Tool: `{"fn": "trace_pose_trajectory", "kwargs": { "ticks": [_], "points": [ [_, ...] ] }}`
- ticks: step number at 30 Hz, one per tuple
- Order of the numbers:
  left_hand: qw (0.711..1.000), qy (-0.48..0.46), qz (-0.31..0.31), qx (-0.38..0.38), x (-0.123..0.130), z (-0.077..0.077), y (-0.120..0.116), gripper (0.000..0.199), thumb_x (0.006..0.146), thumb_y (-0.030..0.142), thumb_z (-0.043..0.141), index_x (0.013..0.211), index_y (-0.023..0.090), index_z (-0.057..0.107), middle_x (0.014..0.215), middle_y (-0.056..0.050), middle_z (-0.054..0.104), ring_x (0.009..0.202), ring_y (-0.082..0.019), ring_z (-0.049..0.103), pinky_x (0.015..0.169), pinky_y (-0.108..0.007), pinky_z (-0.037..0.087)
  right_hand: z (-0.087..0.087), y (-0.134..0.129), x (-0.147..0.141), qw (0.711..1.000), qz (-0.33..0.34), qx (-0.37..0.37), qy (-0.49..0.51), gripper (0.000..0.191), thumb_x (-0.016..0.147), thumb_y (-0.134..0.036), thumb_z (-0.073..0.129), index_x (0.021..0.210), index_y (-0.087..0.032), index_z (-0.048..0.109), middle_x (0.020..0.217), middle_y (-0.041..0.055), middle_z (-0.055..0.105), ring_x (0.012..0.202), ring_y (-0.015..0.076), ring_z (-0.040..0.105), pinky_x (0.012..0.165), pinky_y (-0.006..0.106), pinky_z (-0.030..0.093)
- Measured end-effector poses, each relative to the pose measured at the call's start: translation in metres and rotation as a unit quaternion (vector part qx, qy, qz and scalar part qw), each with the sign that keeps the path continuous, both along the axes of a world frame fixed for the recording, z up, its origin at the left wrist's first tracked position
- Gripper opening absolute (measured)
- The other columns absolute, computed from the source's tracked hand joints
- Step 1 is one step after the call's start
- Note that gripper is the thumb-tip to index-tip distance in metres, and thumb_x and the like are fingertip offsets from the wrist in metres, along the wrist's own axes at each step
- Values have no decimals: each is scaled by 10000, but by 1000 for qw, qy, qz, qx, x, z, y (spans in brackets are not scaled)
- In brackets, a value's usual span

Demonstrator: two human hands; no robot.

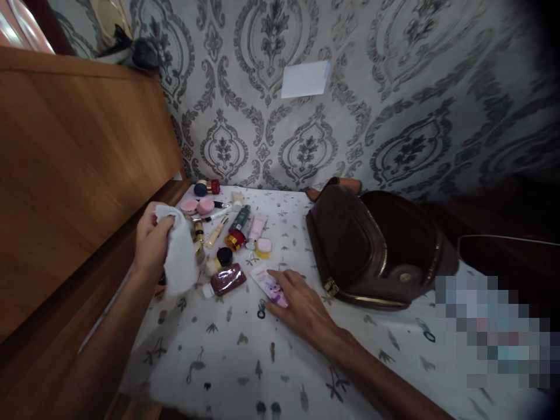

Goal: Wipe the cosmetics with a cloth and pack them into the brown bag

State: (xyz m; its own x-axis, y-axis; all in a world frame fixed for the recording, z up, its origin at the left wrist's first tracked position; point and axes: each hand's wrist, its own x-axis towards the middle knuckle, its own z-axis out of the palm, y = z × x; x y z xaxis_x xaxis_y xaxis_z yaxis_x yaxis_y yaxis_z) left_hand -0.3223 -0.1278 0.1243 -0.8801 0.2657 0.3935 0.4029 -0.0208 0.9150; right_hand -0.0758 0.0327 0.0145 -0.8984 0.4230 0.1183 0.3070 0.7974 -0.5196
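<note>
My left hand (151, 239) is closed on a white cloth (180, 256), which hangs down over the left side of the table. My right hand (301, 300) has its thumb and fingers around a small white and purple tube (271, 287) lying on the patterned cover. A bottle of dark red liquid (228, 279) with a white cap lies just left of that tube. Behind it are a round black lid (224, 255), a red jar with a gold lid (235, 240), a pink tube (257, 228) and a dark green bottle (240, 219). The cloth hides some small items.
An unzipped brown leather bag (350, 245) stands on the right, near the wall. A wooden cabinet (87, 128) borders the left side. Pink round pieces (205, 206) and a red and blue jar (207, 187) lie at the back. A blurred patch covers the right corner.
</note>
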Motion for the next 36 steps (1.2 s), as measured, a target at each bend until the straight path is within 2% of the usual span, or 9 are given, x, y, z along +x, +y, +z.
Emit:
{"fn": "trace_pose_trajectory", "kwargs": {
  "ticks": [4, 8, 14, 16, 19, 21, 25, 30, 36],
  "points": [
    [998, 3, -27, -62, 9, -11, -14, 195, 677, 311, 572, 843, 210, 554, 656, 65, 505, 560, -115, 446, 503, -209, 347, 0, -2, -4, 999, 3, -25, 35, 453, 836, -204, 553, 1288, -208, 573, 1116, 106, 629, 1034, 272, 608, 898, 410, 514],
    [973, 129, -65, -178, 24, -40, -27, 150, 801, 285, 494, 900, 208, 577, 787, 21, 595, 708, -157, 552, 631, -250, 415, 3, 4, -21, 986, 0, -68, 153, 408, 868, -226, 523, 1274, -220, 564, 1203, 88, 641, 1087, 257, 612, 950, 411, 501],
    [847, 296, -87, -433, 56, -92, -42, 270, 845, 158, 512, 1106, 209, 560, 1070, -75, 656, 1002, -266, 612, 796, -361, 485, -2, -2, -43, 976, 6, 15, 217, 326, 906, -233, 535, 1223, -187, 595, 1248, 146, 585, 1185, 306, 530, 1003, 505, 465],
    [812, 312, -100, -483, 64, -101, -43, 332, 817, 111, 546, 1134, 209, 543, 1151, -91, 623, 1093, -288, 577, 817, -379, 497, -4, -11, -46, 973, 35, 38, 225, 279, 913, -205, 530, 1179, -192, 613, 1248, 147, 585, 1181, 305, 527, 1003, 519, 462],
    [795, 314, -106, -508, 70, -103, -43, 331, 846, 165, 577, 1170, 212, 526, 1174, -92, 598, 1113, -288, 564, 812, -381, 514, -2, -30, -53, 970, 125, 45, 203, 299, 894, -129, 542, 1179, -194, 604, 1208, 123, 612, 1148, 271, 543, 1003, 472, 475],
    [798, 313, -107, -503, 71, -103, -43, 301, 891, 240, 562, 1188, 206, 522, 1167, -98, 594, 1107, -288, 567, 811, -385, 519, 1, -42, -62, 971, 166, 61, 161, 404, 847, -82, 583, 1241, -173, 571, 1261, 134, 594, 1191, 272, 520, 1023, 455, 465],
    [831, 274, -116, -471, 69, -109, -46, 361, 931, 346, 528, 1262, 202, 513, 1185, -118, 589, 1115, -318, 558, 811, -418, 517, 8, -55, -80, 978, 157, 118, 71, 504, 807, -79, 640, 1297, -141, 539, 1368, 181, 521, 1275, 332, 444, 1023, 506, 436],
    [896, 188, -153, -371, 58, -119, -49, 334, 884, 279, 577, 1212, 220, 585, 1099, -100, 630, 1089, -310, 572, 895, -449, 492, 19, -52, -89, 977, 166, 132, 16, 413, 834, -113, 666, 1235, -165, 581, 1244, 145, 582, 1158, 316, 499, 916, 478, 470],
    [938, 105, -226, -240, 50, -106, -44, 283, 843, 358, 648, 1082, 206, 661, 1088, -75, 713, 1013, -243, 652, 920, -378, 503, 16, -48, -88, 987, 140, 78, 8, 439, 837, -200, 724, 1255, -168, 596, 1152, 130, 648, 1108, 318, 551, 914, 470, 460]
  ]
}}
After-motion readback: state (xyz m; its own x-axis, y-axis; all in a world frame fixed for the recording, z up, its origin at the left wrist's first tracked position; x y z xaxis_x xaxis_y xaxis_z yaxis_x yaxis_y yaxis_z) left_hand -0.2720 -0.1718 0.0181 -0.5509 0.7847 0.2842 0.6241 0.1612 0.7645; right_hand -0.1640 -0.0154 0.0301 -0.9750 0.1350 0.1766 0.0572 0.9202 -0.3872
